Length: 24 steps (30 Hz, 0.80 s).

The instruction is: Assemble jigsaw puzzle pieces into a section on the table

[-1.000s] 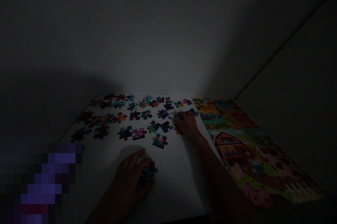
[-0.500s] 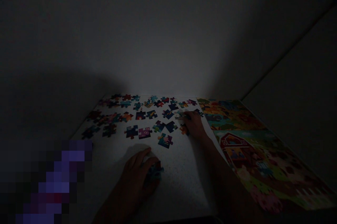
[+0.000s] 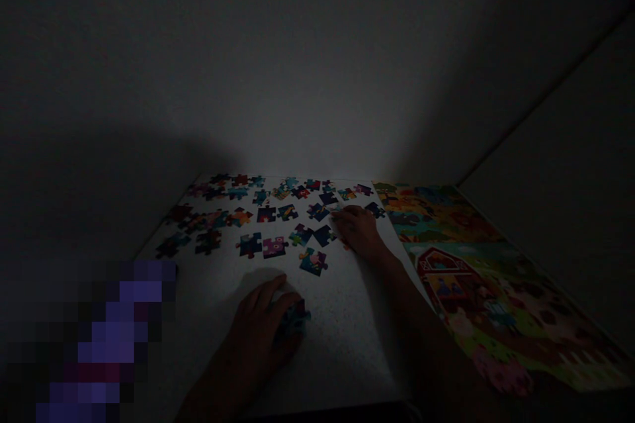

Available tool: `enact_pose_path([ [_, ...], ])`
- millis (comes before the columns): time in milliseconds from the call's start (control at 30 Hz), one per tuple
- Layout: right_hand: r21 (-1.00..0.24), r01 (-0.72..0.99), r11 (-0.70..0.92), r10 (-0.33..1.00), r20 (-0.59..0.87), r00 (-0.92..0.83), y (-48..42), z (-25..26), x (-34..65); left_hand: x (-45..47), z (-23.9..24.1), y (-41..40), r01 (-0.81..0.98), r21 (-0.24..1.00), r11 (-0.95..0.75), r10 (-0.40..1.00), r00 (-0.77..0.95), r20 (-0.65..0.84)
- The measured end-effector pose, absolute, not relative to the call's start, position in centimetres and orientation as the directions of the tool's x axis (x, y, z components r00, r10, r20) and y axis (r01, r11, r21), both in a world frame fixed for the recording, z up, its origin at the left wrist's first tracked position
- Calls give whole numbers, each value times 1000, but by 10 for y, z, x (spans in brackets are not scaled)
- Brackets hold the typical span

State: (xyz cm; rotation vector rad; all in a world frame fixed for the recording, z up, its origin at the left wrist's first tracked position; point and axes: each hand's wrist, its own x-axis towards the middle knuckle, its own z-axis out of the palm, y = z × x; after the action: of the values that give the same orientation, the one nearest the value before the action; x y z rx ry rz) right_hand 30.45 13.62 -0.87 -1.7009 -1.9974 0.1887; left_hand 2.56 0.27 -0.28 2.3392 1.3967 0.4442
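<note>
My left hand (image 3: 262, 320) rests low in the middle of the white tabletop (image 3: 347, 337), its fingers curled round a dark teal jigsaw piece (image 3: 296, 318). Whether more pieces lie under that one is hidden. Farther off, my right hand (image 3: 360, 231) reaches over the loose pieces, palm down, with fingers stretched out to the left. It partly covers a pale teal piece and an orange piece (image 3: 346, 245). Close by its fingertips are a dark blue piece (image 3: 318, 212) and another dark blue piece (image 3: 325, 235). A multicoloured piece (image 3: 313, 261) sits between the two hands.
Several loose jigsaw pieces (image 3: 208, 219) spread over the table's far left and back. Along the right side lie a farm picture (image 3: 496, 317) and an animal picture (image 3: 436, 211). A pale wall (image 3: 317, 79) rises behind the table. Light is dim; a blurred purple patch (image 3: 104, 337) fills the lower left.
My right hand has shifted slightly left, its fingers now covering most of the pale piece. My left hand keeps its hold. The view has tilted a little.
</note>
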Motion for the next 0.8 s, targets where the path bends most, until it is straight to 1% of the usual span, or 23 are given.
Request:
enact_pose_path([
  [100,-442,878,187,966,244,-83,134,-10,302,26,-2,2,770,472,-429,893,440,94],
  [200,-486,856,175,966,252,-55,134,-9,302,25,-4,2,764,475,-437,887,454,87],
  [400,-557,830,-4,919,325,222,139,-4,321,22,-10,5,769,461,-442,886,455,90],
  [533,-622,774,-121,865,316,390,138,-2,340,21,-11,5,764,454,-459,879,463,111],
  [600,-655,737,-165,848,288,446,137,-2,344,20,-12,6,762,451,-464,878,463,122],
  [700,-655,734,-177,882,225,413,135,0,342,20,-14,7,762,452,-463,879,461,123],
  [800,-610,778,-152,913,214,347,134,2,335,20,-14,7,763,460,-454,884,451,124],
])
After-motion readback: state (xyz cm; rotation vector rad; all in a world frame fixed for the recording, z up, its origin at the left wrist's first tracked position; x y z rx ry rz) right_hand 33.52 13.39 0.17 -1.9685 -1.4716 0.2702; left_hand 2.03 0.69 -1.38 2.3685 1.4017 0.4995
